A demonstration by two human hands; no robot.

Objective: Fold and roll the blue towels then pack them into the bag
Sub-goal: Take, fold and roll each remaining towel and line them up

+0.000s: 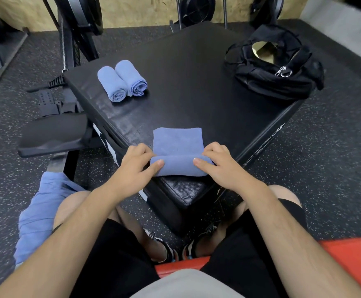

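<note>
The left hand (135, 163) and right hand (221, 165) grip the towel's (178, 140) started roll, fingers (214, 147) curled over it, at the bench's (196, 87) near corner. Uneven pushing could skew the roll; pulling back could drop it off the edge. Ahead lies bare bench, with two finished rolls (121, 81) and the bag (276, 80) well apart.

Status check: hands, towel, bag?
Left hand and right hand grip the blue towel, part rolled. Two rolled towels aside on box. Duffel bag open, nothing blocking.

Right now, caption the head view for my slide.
Left hand and right hand roll a blue towel on a black box, two rolled towels and an open bag beyond.
</note>
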